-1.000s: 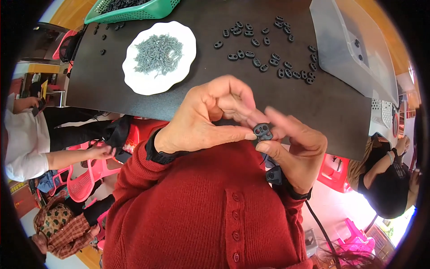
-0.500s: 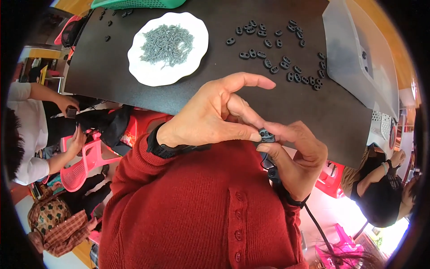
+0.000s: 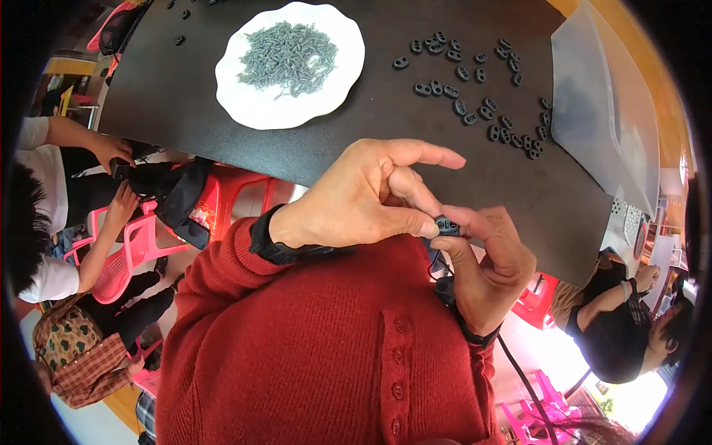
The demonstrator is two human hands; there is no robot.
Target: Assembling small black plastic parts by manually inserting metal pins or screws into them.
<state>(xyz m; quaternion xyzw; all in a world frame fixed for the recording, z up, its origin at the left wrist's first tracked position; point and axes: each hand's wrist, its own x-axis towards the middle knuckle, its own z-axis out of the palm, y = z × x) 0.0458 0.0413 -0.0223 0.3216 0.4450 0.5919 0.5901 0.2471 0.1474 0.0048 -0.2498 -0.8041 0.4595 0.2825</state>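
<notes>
A black two-hole cord lock (image 3: 446, 225) is pinched between both hands, just past the table's near edge. My left hand (image 3: 356, 196) closes thumb and a finger on its left side, while the index finger stretches out above. On the other side, my right hand (image 3: 491, 259) grips it with thumb and index finger, the remaining fingers curled in. Fingertips cover part of the piece. On the table beyond lie several similar black cord locks (image 3: 463, 73), loosely scattered. A white scalloped plate (image 3: 241, 104) to the left bears a heap of small grey metal springs (image 3: 285, 59).
A translucent plastic bin (image 3: 586, 89) stands at the table's right end. A few small black parts (image 3: 179, 40) lie at the far left of the dark table (image 3: 348, 141). Other people sit at both sides, near pink chairs (image 3: 122, 274). A black cable (image 3: 523, 371) hangs by my right wrist.
My view has shifted slightly, so the plate and scattered cord locks appear a little displaced. Both hands keep their pinch on the cord lock, which has turned slightly.
</notes>
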